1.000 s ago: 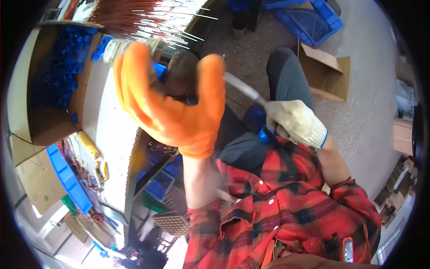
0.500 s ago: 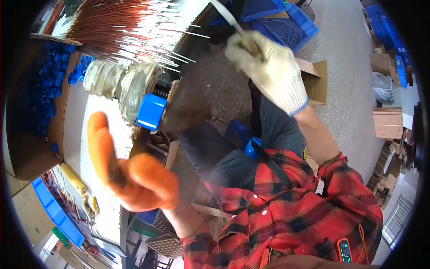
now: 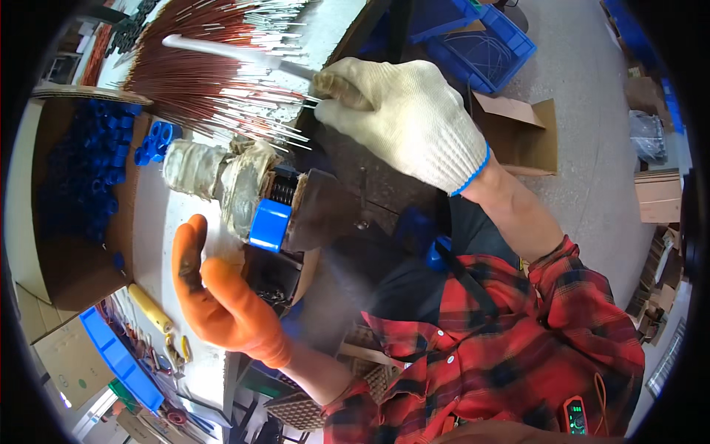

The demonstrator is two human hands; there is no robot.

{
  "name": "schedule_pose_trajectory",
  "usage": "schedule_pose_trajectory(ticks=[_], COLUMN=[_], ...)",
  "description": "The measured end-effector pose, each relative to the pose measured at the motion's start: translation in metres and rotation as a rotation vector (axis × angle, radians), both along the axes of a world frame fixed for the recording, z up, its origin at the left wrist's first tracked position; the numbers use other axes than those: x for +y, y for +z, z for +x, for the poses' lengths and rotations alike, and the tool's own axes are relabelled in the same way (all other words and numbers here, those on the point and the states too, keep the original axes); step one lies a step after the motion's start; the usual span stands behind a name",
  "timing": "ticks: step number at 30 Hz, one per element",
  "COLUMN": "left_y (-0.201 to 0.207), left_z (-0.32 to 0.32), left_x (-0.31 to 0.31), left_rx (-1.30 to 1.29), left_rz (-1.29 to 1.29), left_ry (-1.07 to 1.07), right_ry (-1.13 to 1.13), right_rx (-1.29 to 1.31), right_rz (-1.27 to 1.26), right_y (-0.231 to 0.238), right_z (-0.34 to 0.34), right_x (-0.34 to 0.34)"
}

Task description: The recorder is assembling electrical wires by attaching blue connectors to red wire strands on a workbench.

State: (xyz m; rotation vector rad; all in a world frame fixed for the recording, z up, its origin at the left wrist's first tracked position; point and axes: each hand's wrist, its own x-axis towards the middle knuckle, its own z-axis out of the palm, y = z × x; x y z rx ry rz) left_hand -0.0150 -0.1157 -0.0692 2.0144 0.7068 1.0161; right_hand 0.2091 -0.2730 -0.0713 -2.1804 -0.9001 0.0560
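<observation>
My right hand (image 3: 410,122), in a white knit glove, is closed round the grey end of a long stick tool with a whitish, translucent blade (image 3: 214,48). It reaches over a dense bundle of thin red rods (image 3: 185,70) with white ends. My left hand (image 3: 225,296), in an orange coated glove, is empty, its fingers apart. Just beyond its fingertips stands a vise-like fixture (image 3: 240,189) wrapped in worn, dirty covering. A blue block-shaped piece (image 3: 271,225) sits at the fixture's near side, next to a dark spring (image 3: 282,189). Neither hand touches it.
At left, a cardboard box (image 3: 81,274) holds many blue plastic parts. Pliers (image 3: 177,351), a yellow cylinder (image 3: 150,308) and a blue tray (image 3: 122,359) lie along the bench (image 3: 207,377). Blue crates (image 3: 481,48) and an open carton (image 3: 543,137) stand on the floor at right.
My right hand has swung left with the stick tool, whose blade now lies across above the rods. The left hand has shifted slightly right in the picture and stays open. The whole view has tilted.
</observation>
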Motion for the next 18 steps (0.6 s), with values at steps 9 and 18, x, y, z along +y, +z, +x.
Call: schedule_pose_trajectory(ticks=[9,18], left_y=[0.005,0.032], left_z=[0.004,-0.015], left_x=[-0.007,-0.05], left_rx=[0.068,-0.011], left_rz=[0.012,-0.146], left_ry=[-0.06,-0.047], right_ry=[-0.052,-0.061], right_rx=[0.317,0.788], right_rz=[0.028,0.265], right_y=[0.009,0.028], right_z=[0.007,0.0], right_x=[-0.028,-0.096])
